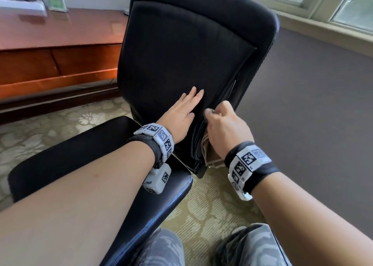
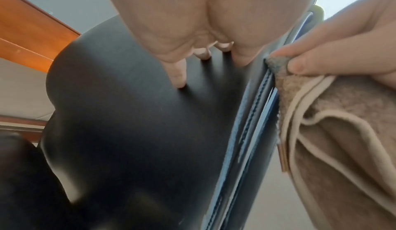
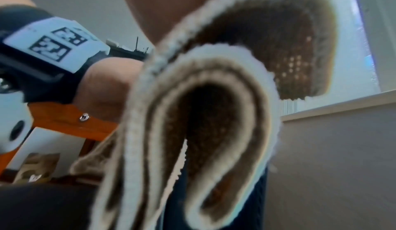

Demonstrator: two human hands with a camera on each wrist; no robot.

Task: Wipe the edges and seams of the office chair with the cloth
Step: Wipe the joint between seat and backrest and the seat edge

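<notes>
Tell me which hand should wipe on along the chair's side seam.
Right. The right hand already pinches the cloth against the seam; the left hand lies flat on the chair, steadying it.

Most of the cloth (image 1: 210, 148) is hidden in head view behind the right hand (image 1: 224, 127) & chair edge; only a beige fold shows below the palm. Right fingers (image 1: 226, 106) are curled away, tips not seen. In right wrist view the cloth (image 3: 205, 115) is blurred, very close, and blocks the fingers and the seam. The office chair (image 1: 191, 49) base is cut off/hidden. Items on the counter (image 1: 60, 29) at top left are smeared, not identifiable. Left hand (image 2: 193, 22) is cropped by the top edge in left wrist view.
</notes>
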